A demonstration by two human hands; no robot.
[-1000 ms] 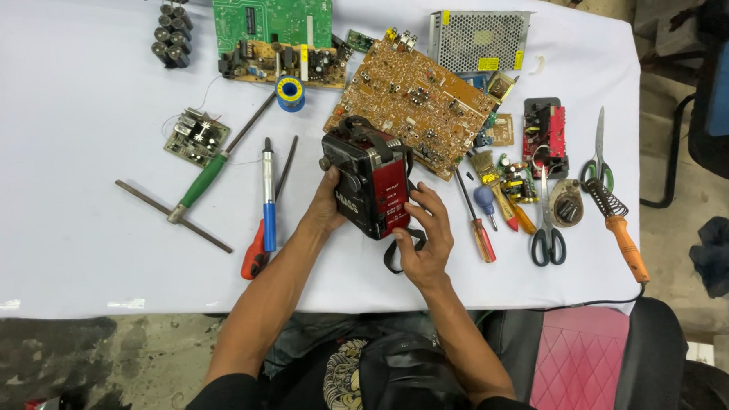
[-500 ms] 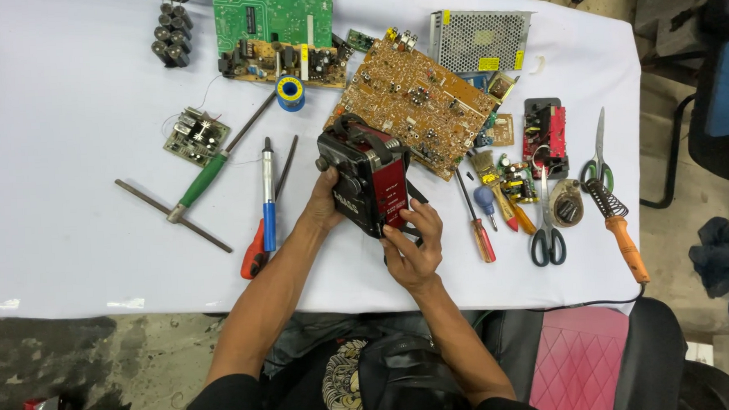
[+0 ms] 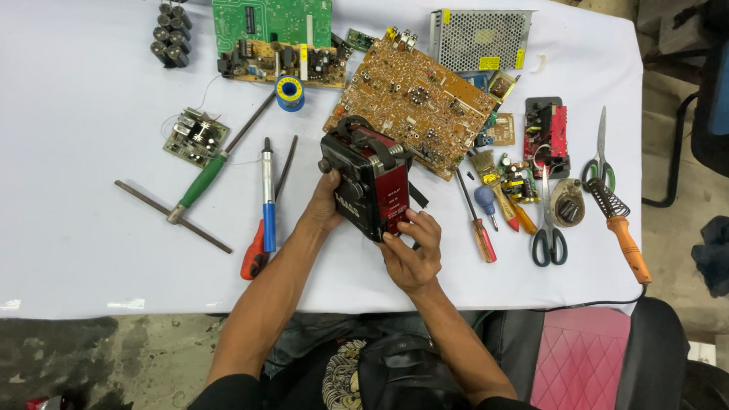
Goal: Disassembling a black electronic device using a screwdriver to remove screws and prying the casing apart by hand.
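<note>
Nearest, toward the front edge of the white counter [image 3: 71,242], the right hand [image 3: 412,252] grips the lower end of a red-and-black radio [image 3: 367,180], while the left hand [image 3: 325,205] clasps its black side; the radio is held just above the counter's middle. Beside the left hand lie a blue-handled tool [image 3: 268,205] and a green-handled screwdriver [image 3: 207,175]. Farther back, a large brown circuit board [image 3: 413,100] sits just behind the radio. At the rear edge rest a green circuit board [image 3: 270,16] and a perforated metal power supply [image 3: 476,40].
</note>
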